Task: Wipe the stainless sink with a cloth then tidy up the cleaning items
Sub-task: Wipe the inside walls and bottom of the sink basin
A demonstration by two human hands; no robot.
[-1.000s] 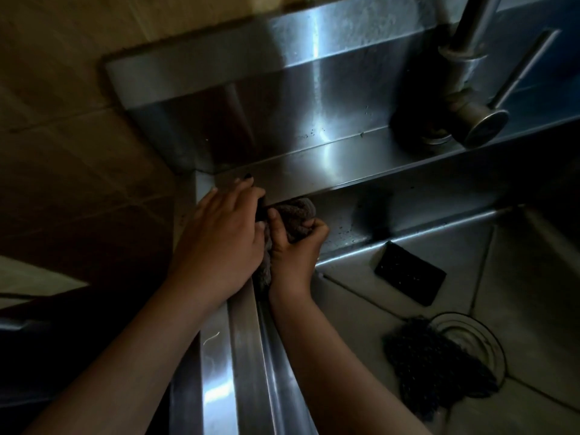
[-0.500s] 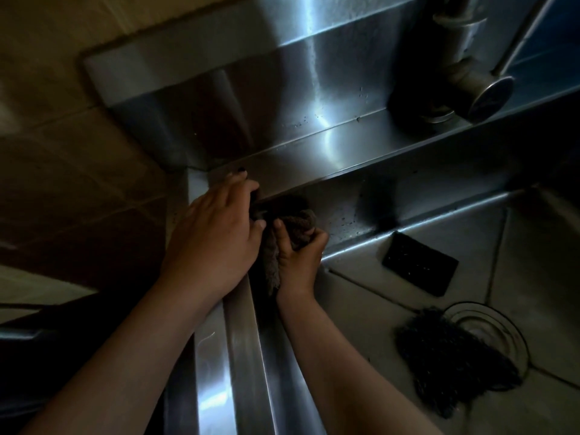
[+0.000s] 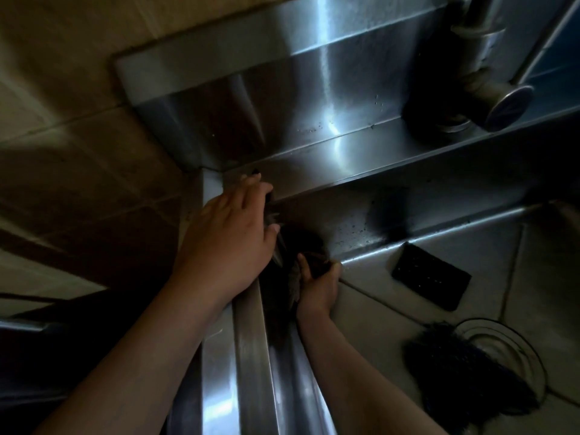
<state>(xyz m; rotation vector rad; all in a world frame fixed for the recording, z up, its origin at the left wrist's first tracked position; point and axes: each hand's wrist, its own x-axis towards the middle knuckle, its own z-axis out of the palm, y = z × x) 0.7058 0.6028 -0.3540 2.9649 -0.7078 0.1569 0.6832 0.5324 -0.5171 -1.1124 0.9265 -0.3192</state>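
I see my left hand [image 3: 229,243] flat, fingers spread on the sink [image 3: 251,356] rim at the 10 o'clock corner, right hand [image 3: 318,285] grip closed on the cloth [image 3: 301,246] against the inner wall, sponge [image 3: 431,279] at 3 o'clock, scourer [image 3: 464,368] over the drain [image 3: 502,337] at 4 o'clock, bare floor between.

A: The sink [image 3: 329,98] is showing as brushed stainless steel, smooth, and it is throwing back bright streaks of light along the back wall and the left rim.

B: And the cloth [image 3: 295,274]?

A: It is looking like dull, dark, nubbly fabric, bunched in the right hand [image 3: 318,287].

B: The tap [image 3: 483,86]?

A: Metal too, satin rather than mirror-bright. The black pad [image 3: 431,279] on the sink floor is looking matt and slightly grainy. The dark tangle [image 3: 464,375] by the drain is looking wiry and rough. The counter [image 3: 72,127] on the left is appearing matt.
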